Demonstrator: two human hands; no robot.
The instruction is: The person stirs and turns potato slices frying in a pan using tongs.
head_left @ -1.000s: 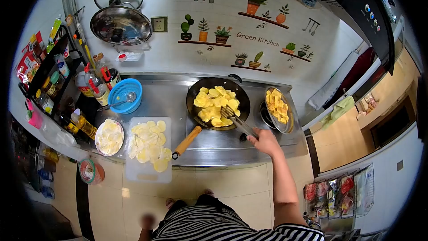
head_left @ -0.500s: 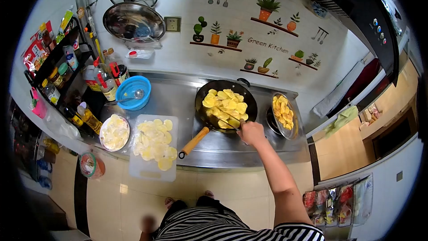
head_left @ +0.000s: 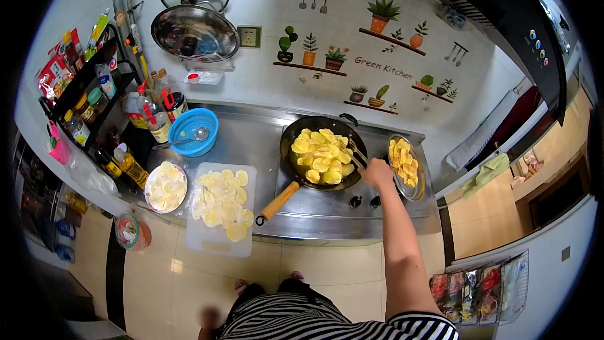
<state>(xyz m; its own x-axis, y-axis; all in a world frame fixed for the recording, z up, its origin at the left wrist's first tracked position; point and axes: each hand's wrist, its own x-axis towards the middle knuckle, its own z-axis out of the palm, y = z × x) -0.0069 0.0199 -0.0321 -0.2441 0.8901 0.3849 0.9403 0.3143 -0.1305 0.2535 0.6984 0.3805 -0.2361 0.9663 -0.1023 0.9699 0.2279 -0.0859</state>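
Observation:
My right hand [head_left: 379, 174] is closed around the handle of a metal spatula [head_left: 358, 154], whose head is at the right inner side of a black wok [head_left: 289, 162]. Yellow potato slices [head_left: 323, 155] are heaped in the wok, and its wooden handle points toward the lower left. Just right of my hand, a metal plate [head_left: 420, 190] holds browned slices. My left hand [head_left: 210, 317] hangs low beside my body, far from the counter; it is blurred, so its fingers cannot be made out.
Pale slices lie on a white cutting board [head_left: 217, 247] and a round plate [head_left: 183, 198]. Behind them are a blue basket [head_left: 208, 145], bottles and a black rack [head_left: 88, 82]. A lid [head_left: 195, 33] hangs on the wall. A bin [head_left: 142, 237] stands on the floor.
My right hand has moved from the wok's lower right side to its right edge, bringing the spatula along. The slices have been shifted about in the wok. The view has swung slightly.

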